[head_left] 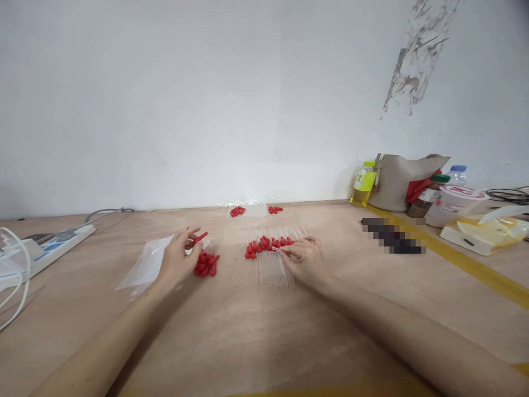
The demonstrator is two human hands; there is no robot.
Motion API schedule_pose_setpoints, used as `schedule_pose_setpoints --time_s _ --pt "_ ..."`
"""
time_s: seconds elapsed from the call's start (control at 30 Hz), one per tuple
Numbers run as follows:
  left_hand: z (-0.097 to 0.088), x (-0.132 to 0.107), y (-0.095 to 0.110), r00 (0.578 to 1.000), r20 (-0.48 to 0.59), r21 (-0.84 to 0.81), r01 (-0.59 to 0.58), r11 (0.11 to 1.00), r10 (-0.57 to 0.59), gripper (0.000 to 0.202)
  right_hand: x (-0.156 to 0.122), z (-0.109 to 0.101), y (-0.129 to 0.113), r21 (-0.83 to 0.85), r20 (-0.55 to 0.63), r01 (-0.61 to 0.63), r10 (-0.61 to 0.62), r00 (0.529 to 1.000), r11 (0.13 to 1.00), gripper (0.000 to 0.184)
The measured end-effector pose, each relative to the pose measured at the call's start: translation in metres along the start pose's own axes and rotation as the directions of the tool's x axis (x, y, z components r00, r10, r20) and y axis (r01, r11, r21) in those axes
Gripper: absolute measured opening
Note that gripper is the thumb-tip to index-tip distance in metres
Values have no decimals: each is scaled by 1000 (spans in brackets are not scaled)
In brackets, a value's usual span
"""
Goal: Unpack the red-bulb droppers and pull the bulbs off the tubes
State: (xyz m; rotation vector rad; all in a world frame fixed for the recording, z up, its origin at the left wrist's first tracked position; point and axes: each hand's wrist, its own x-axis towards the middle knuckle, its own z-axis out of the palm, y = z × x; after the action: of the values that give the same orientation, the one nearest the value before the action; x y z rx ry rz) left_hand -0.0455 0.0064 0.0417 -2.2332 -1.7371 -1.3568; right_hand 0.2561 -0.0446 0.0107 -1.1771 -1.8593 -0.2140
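My left hand (178,258) pinches a red rubber dropper bulb (200,237) between its fingers. Just below it lies a loose pile of red bulbs (205,264). At centre right, my right hand (305,258) is closed, thumb and fingertips on the end of a thin clear dropper tube (278,249). Beneath those fingertips, several clear tubes (276,273) lie side by side on the table. Behind them sits a row of droppers, with red bulbs (254,249) toward me and clear stems pointing to the wall.
Clear plastic bags (151,259) lie left of the pile. Near the wall are two small groups of red bulbs (237,211) on clear plastic. A power strip (61,248) is at far left. A yellow bottle (363,184), a grey bag (394,184) and a tissue pack (485,234) stand at right.
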Motion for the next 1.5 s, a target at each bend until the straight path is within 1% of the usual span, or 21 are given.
schedule_pose_setpoints --time_s 0.13,0.23,0.37,0.47,0.67,0.8,0.93,1.17,1.3,1.43,1.5 --pt "-3 3 -15 996 25 56 85 995 -87 37 -6 12 -1 -103 -24 29 -31 999 994 14" --pt "-2 4 -22 994 57 114 83 990 -90 35 -9 16 -2 -150 1 32 -32 999 988 14" --pt "-2 4 -27 992 93 153 75 985 -89 30 -11 15 -5 -116 69 -11 19 997 993 8" --pt "-2 4 -28 986 124 148 91 985 -110 28 -12 13 -8 -99 112 -36 47 993 994 18" --pt "-2 3 -31 979 153 131 112 985 -132 32 -14 13 -10 -118 173 -29 49 984 993 38" --pt "-1 3 -31 979 149 135 119 984 -139 33 -15 13 -11 -107 194 -27 47 980 994 44" --pt "0 2 -32 977 160 130 119 984 -140 34 -15 11 -12 -62 180 -36 46 983 997 39" --pt "3 1 -36 969 202 143 115 983 -143 34 -20 8 -7 -43 110 -47 52 993 998 28" --pt "2 1 -31 965 215 156 114 981 -146 35 -21 5 -1 -30 84 -47 50 995 998 25" --pt "0 0 -26 948 261 163 141 976 -181 39 -20 1 5 -41 72 -104 106 992 994 22" --pt "0 0 -27 946 259 175 151 973 -194 39 -19 0 8 -50 88 -148 152 985 988 22"
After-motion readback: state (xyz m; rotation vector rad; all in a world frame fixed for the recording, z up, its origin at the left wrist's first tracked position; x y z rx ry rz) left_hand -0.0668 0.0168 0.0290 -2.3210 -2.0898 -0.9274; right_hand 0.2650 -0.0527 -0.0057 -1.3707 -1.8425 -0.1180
